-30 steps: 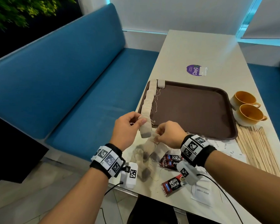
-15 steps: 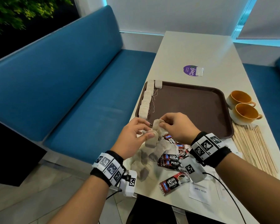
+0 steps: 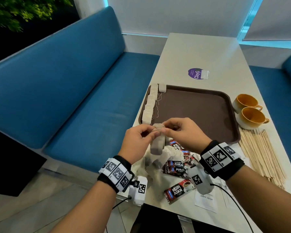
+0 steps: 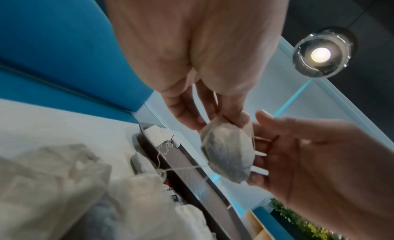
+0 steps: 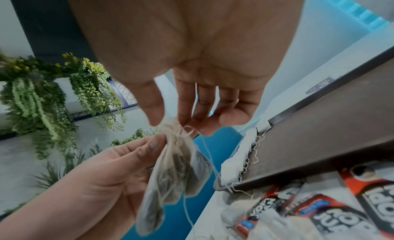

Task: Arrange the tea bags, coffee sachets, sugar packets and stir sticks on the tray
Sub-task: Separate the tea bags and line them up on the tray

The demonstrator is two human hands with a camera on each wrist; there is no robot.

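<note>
Surface (image 3: 200, 52) is seen beside a blue bench, with the brown tray (image 3: 200, 111) taken as landmark. A row of tea bags (image 3: 149, 105) is laid along the tray's left rim. Stir sticks (image 3: 260, 153) are piled off the tray's right front corner, two cups (image 3: 249, 111) just right of the tray. A heap of loose tea bags (image 3: 160, 162) and coffee sachets (image 3: 176, 167) is left just in front of the tray's near edge, sugar packets (image 3: 205, 199) further front.

One tea bag (image 3: 157, 143) is held up over the tray's near left corner. Left hand (image 3: 138, 142) is pinching its top with thumb and fingers; right hand (image 3: 183, 133) is pinching the bunched string (image 5: 181, 130) at the same top, other fingers spread. Possibly two bags are tangled together; the wrist views are too blurry to be sure.

Handling is judged light, soft, easily torn paper; string snags readily. Hold is best taken at the folded top edge, not the filled belly, and the string should be freed gently.
</note>
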